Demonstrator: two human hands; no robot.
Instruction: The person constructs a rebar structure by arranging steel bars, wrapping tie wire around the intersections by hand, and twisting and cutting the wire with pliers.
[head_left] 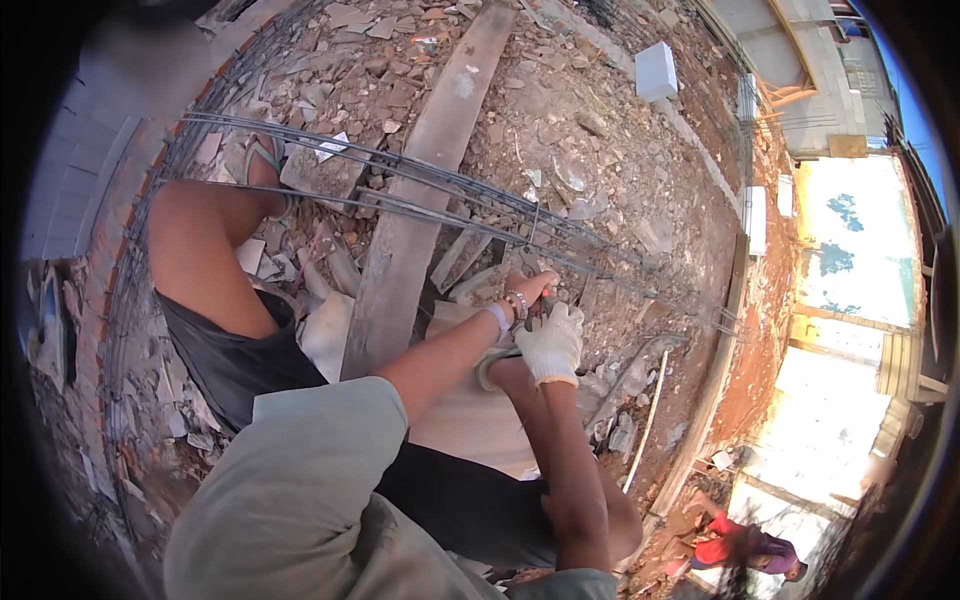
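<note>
— How were the hands placed at the rebar?

— The right hand (pixel 552 342), in a white knitted work glove, was curled shut around a small tool I could not make out, its knuckles just below the long cage of thin grey steel rebar (pixel 450 195). The forearm came up steeply from the bottom of the view, the wrist bent toward the bars. The left hand (pixel 530 290), bare with a beaded bracelet at the wrist, reached in from the left and pinched closed on a bar of the cage, touching the glove's upper edge.

— Which way did the cage run?

— Its long axis ran from upper left to lower right, the bars nearly parallel and lying low over the ground, with wire stirrups looped around them. Both hands met it toward its right-hand part.

— What lay around the cage?

— A long pale grey wooden plank (pixel 420 190) passed under it, running from top to bottom. Broken brick and concrete rubble (pixel 560 130) covered the ground on both sides. The person's bare knee (pixel 195 240) rose left of the plank, just below the cage. Right of the cage, a reddish earth strip (pixel 760 330) ran along a timber edge, well apart from the hands. Beyond that, another person in red clothing (pixel 730 545) crouched.
</note>
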